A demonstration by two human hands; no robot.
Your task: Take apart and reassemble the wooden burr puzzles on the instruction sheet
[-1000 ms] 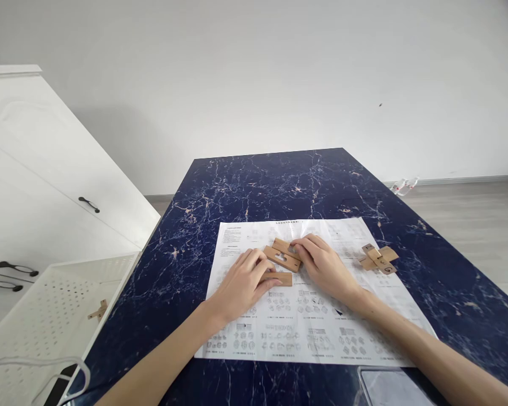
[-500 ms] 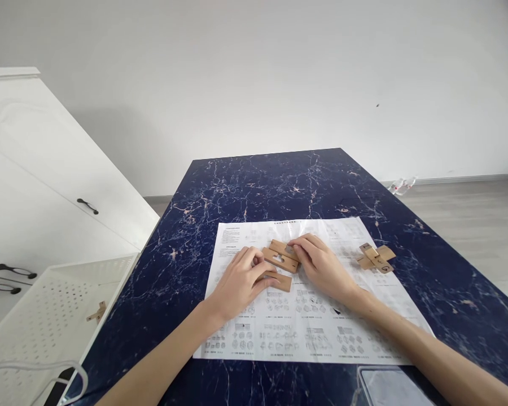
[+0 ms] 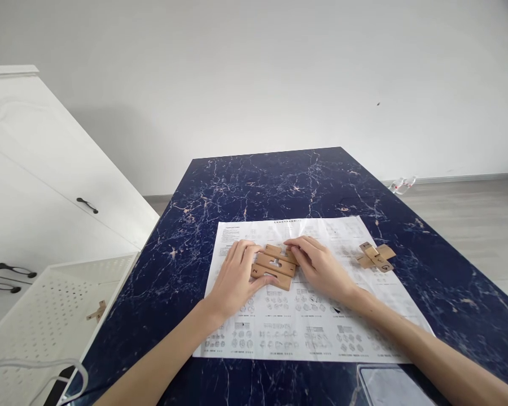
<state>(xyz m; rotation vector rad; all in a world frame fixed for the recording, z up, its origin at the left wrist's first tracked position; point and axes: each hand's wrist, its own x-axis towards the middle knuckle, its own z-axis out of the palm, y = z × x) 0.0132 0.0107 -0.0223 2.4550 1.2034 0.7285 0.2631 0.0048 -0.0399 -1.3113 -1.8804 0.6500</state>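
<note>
- The left hand is spread at the left ends of the bars, thumb and fingers parted; its thumb touches the near bar, and its fingers reach toward the far bar. Whether it grips cannot be told.
- The right hand has its fingers curled together over the right end of the far bar; the tips are partly hidden, so whether they pinch it or only press on it cannot be told.
- The middle bar lies between the other two, a notch in its middle. The near bar carries a "2" at its left end.
- All three bars lie on the sheet, between the hands, roughly side by side and aslant.
- The sheet, printed with rows of small drawings, lies on the dark blue table.
- The cross, built of lettered wooden pieces, sits at the sheet's right edge, well apart from the bars.
- A pale panel lies at the table's near side, beside the right forearm.
- Left of the table, a white basket holds a wooden piece.
</note>
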